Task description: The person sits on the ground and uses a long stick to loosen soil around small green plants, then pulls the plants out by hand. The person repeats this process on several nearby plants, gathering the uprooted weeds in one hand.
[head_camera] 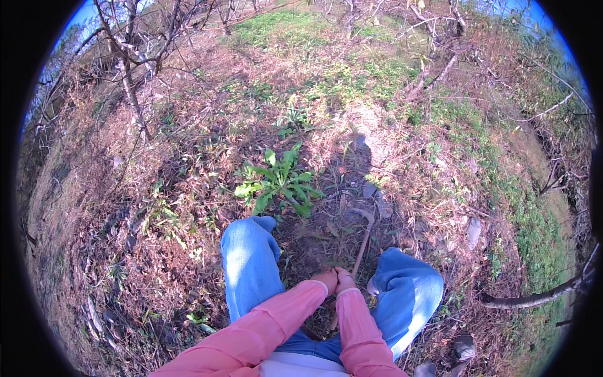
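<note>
My left hand [328,279] and my right hand [345,280] meet low between my knees, fingertips close together. Any small thing between the fingers is too hidden to make out. A sickle [362,249] extends forward from beside my right hand, its curved blade bending left near the soil. Its handle passes behind or under that hand, and a slim end shows below by the forearm; whether the hand grips it is unclear. Just ahead, left of the blade, grows a broad-leaved green plant [281,181].
Dry grass and fallen leaves cover the ground. Bare-branched trees stand at the upper left [129,89] and upper right [443,73]. A fallen branch [530,300] reaches in from the right. Stones [473,233] lie right of my knee, and another small plant [296,118] grows farther ahead.
</note>
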